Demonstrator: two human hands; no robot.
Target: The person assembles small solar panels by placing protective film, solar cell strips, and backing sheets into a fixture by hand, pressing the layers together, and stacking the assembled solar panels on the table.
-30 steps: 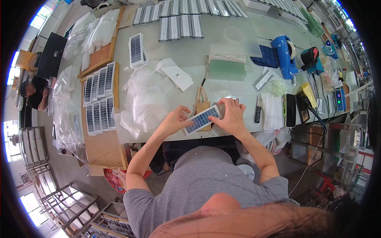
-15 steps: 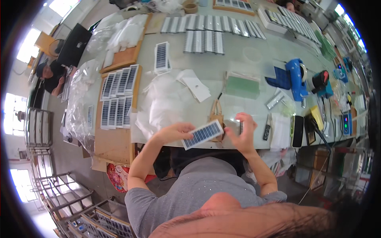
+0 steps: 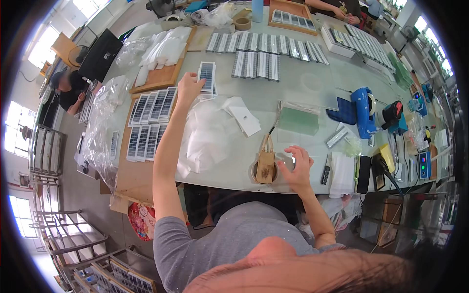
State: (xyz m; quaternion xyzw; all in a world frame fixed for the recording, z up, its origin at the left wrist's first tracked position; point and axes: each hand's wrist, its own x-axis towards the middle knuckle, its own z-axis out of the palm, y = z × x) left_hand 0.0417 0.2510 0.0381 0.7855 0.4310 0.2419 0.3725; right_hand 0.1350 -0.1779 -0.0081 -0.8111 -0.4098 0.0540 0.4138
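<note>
Reaching far out to the left, my left hand (image 3: 190,87) pinches the edge of a small solar panel (image 3: 207,74), a white-bordered strip with dark cells. It lies on top of a short stack of similar panels. My right hand (image 3: 298,170) hovers over the near table edge with fingers curled; a small light thing seems to sit between thumb and fingers, too unclear to name. Just left of it, a tan block with a looped strap (image 3: 266,167) stands in a round holder. White cards (image 3: 243,116) and thin white sheets (image 3: 207,134) lie between my arms.
Panels fill a wooden tray (image 3: 173,105) at left. Rows of panels (image 3: 256,66) lie farther back. A green pad (image 3: 299,121), blue tape dispenser (image 3: 364,112), black marker-like tool (image 3: 326,171) and phone (image 3: 363,175) are rightward. Co-workers sit at the far right and far left.
My left hand has carried the solar panel from in front of me up and left onto the stack. My right hand has stayed near the table edge, its fingers more curled.
</note>
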